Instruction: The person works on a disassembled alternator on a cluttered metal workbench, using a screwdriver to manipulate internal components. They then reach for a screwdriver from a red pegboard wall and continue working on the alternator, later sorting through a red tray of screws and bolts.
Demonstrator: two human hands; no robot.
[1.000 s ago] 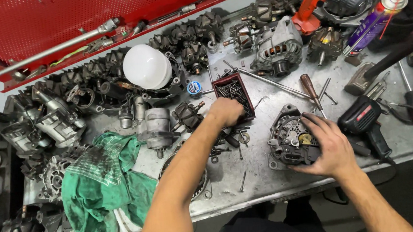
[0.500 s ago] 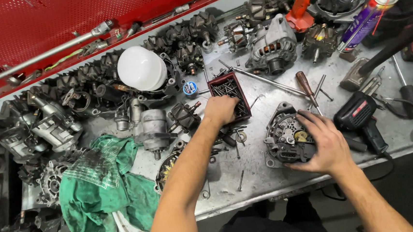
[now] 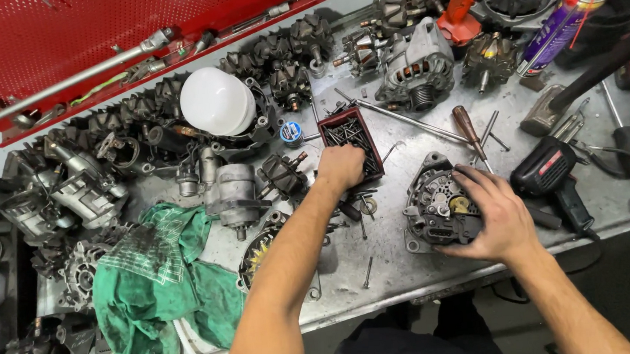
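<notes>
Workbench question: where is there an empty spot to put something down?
Bare metal shows along the workbench front edge, between the left forearm and the alternator under the right hand. The back, by the white dome, is crowded with parts.

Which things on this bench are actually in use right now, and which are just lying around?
In use:
left hand at the screw tray
right hand on the alternator

Lying about:
green rag
white dome
spray can
screwdriver
black power tool
spare alternator
loose bolts on the bench
</notes>
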